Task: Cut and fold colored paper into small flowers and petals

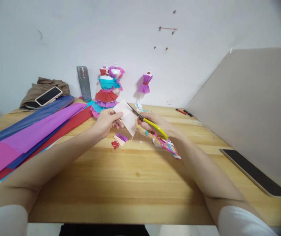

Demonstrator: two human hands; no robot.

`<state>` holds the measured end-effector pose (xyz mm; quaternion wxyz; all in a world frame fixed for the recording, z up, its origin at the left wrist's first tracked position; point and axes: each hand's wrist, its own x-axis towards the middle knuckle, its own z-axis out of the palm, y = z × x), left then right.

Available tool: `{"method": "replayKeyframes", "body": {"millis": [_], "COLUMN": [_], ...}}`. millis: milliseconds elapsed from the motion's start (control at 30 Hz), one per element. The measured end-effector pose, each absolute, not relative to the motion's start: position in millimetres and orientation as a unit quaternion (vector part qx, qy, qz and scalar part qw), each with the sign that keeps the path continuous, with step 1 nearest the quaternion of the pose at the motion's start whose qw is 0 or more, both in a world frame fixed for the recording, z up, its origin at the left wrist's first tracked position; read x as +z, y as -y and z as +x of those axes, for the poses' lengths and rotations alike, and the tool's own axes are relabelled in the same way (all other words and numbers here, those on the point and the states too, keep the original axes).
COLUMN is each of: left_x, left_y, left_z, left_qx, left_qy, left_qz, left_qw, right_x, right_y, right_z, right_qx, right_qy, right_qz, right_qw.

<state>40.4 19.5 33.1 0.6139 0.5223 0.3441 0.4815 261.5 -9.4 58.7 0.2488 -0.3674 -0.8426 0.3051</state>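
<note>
A pale pinkish piece of crepe paper [128, 118] is pinched between the thumb and fingers of my left hand [109, 122], held above the table. In my right hand [156, 123] is a pair of scissors [156, 127] with yellow handles, its dark blades reaching to the paper's upper right edge. Whether the blades are parted is hard to see. Below the paper lie a red paper flower [115, 145] and folded purple and cream strips [121, 139]. Colourful paper scraps [168, 147] lie under my right wrist.
Small dress forms in paper dresses [106, 95] stand at the back, with a purple one [145, 83] apart. Crepe paper sheets [34, 134] cover the left side. A bottle [83, 83], phone [49, 96], cloth [42, 88], dark tablet [253, 172] and red-black pen [182, 111] lie around the wooden table [120, 186].
</note>
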Motion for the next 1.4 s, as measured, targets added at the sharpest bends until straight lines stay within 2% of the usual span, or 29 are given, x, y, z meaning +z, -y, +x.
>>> {"method": "replayKeyframes", "body": {"millis": [733, 1267, 1333, 1400], "left_x": [31, 32, 32, 33], "left_y": [-22, -20, -20, -19], "left_z": [39, 40, 40, 41], "left_qx": [0.476, 0.476, 0.474, 0.469], "left_qy": [-0.339, -0.344, -0.345, -0.346], "left_qz": [0.522, 0.510, 0.511, 0.512], "left_qw": [0.621, 0.628, 0.628, 0.631], "right_x": [49, 53, 53, 53], "right_y": [-2, 9, 5, -1], "right_z": [266, 266, 270, 274], "right_qx": [0.272, 0.296, 0.302, 0.270], "right_qy": [0.848, 0.808, 0.796, 0.799], "right_qz": [-0.357, -0.415, -0.442, -0.487], "right_qw": [0.283, 0.296, 0.283, 0.226]}}
